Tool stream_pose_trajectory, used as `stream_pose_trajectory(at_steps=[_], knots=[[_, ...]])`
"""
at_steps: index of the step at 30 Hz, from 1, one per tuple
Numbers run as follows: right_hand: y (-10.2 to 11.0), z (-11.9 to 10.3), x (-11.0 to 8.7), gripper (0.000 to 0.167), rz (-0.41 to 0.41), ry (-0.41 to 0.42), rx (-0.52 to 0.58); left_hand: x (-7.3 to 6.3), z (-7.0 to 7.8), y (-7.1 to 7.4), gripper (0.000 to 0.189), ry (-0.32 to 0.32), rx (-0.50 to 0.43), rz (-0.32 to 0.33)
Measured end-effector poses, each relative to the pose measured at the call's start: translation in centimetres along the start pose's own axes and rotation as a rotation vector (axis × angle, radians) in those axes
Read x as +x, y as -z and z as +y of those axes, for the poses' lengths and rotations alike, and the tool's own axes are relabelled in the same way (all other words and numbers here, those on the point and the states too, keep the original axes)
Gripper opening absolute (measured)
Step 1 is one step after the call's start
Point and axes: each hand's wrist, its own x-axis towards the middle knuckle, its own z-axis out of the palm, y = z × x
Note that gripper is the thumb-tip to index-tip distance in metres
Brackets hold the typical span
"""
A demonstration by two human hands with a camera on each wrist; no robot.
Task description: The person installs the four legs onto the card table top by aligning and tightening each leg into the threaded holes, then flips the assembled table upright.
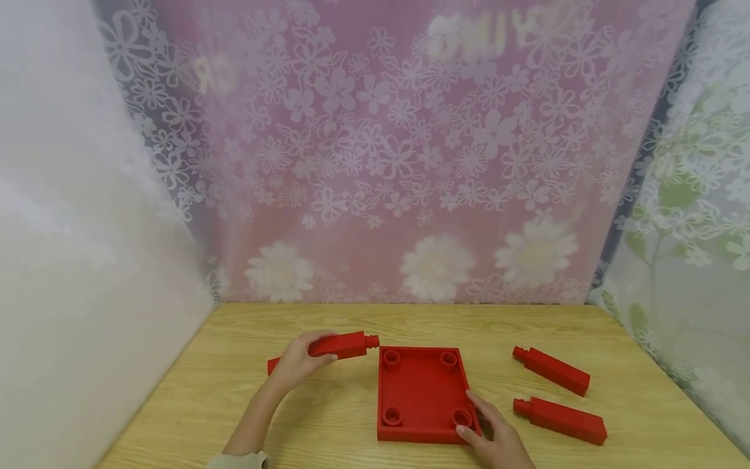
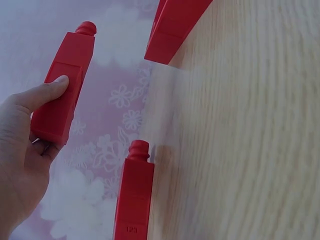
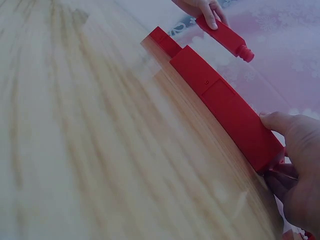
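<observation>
My left hand [image 1: 297, 362] grips a red square leg with a threaded end [image 1: 346, 346], raised above the table, its thread pointing right. A second red leg [image 2: 134, 200], marked 123, lies on the table below that hand. The red square tabletop [image 1: 423, 391] lies with its raised rim upward and a round socket in each corner. At its near right corner my right hand [image 1: 497, 435] holds the rim, thumb on the front and fingers along the right side. In the right wrist view the held leg [image 3: 225, 37] is apart from the tabletop [image 3: 230, 112].
Two more red legs, a far one [image 1: 553, 371] and a nearer one [image 1: 562, 420], lie on the right of the wooden table [image 1: 457, 324], threads toward the tabletop. A pink flowered curtain [image 1: 375, 163] hangs behind, with pale sheets at both sides.
</observation>
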Motion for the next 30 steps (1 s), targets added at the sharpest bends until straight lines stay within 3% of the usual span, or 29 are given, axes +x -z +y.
stream_pose_trajectory(at_steps=[10, 30], knots=[[0.0, -0.2, 0.1, 0.078, -0.009, -0.011, -0.007, 1.6, 1.0, -0.9, 0.040, -0.032, 0.045, -0.030], [0.0, -0.1, 0.0, 0.079, 0.002, -0.010, -0.010, 2.8, 1.0, -2.0, 0.045, 0.031, -0.077, -0.073]])
